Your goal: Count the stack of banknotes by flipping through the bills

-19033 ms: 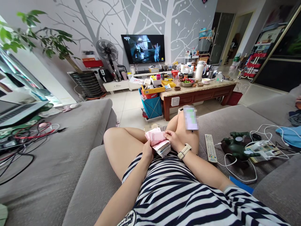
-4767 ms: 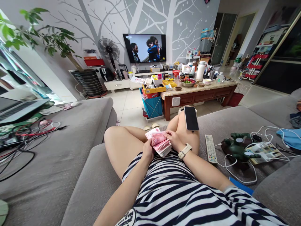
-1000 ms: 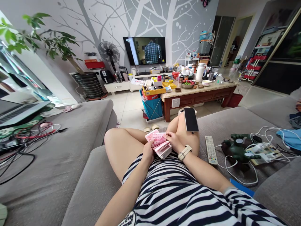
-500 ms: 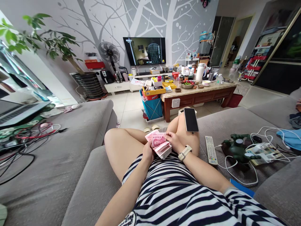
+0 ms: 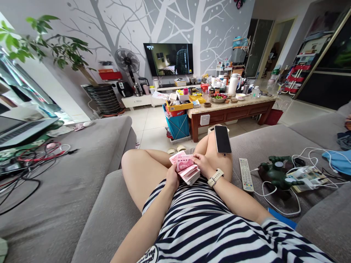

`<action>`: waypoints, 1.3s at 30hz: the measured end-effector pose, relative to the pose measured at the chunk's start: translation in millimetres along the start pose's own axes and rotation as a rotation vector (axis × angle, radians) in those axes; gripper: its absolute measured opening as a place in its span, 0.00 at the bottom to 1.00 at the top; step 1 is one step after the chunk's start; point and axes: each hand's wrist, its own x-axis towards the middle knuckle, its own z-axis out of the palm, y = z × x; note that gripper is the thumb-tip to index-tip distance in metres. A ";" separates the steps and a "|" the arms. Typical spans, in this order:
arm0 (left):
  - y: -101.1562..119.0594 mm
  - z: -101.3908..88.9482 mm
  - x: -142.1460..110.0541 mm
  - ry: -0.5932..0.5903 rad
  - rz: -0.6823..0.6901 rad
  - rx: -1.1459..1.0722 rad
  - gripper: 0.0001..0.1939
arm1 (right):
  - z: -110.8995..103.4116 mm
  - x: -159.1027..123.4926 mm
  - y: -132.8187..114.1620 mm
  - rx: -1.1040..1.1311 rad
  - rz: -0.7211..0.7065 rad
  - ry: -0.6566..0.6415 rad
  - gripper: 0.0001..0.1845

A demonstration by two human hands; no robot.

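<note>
A thick stack of pink banknotes (image 5: pixel 189 176) is held over my lap, folded partly open. My left hand (image 5: pixel 172 177) is closed round its left side, thumb on top. At the upper right edge, my right hand (image 5: pixel 203 165) pinches a banknote (image 5: pixel 184 163) that stands raised above the rest and shows a printed portrait. A pale watch (image 5: pixel 215 178) is on my right wrist. On my right thigh lies a smartphone (image 5: pixel 222 139) with a dark screen, apart from both hands.
A white remote control (image 5: pixel 246 175) lies on the grey sofa to my right, beside a dark green figure (image 5: pixel 276 171) and a power strip (image 5: pixel 308 179) with white cables. Ahead stands a cluttered coffee table (image 5: pixel 233 109). Tangled cables (image 5: pixel 30 171) and a laptop (image 5: pixel 24 129) are on the left.
My hands and the banknotes stay almost in place; the raised banknote has shifted very slightly. The television picture differs.
</note>
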 end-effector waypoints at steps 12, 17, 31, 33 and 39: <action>-0.5 0.4 -0.1 -0.006 0.037 -0.007 0.11 | 1.6 1.7 1.3 0.088 0.018 -0.057 0.18; -0.5 0.0 -0.4 -0.021 0.052 0.016 0.12 | -0.9 3.0 2.5 -0.016 -0.012 -0.017 0.14; 2.7 -1.2 -7.5 -0.082 0.056 0.071 0.14 | 2.8 0.7 -5.0 -0.056 0.041 0.005 0.17; 2.7 -1.6 -7.4 -0.083 0.053 0.072 0.15 | 3.4 0.4 -6.2 -0.057 0.048 0.010 0.17; 3.3 -1.9 -6.7 -0.083 0.062 0.091 0.13 | 1.7 1.9 -2.6 -0.063 0.023 0.004 0.15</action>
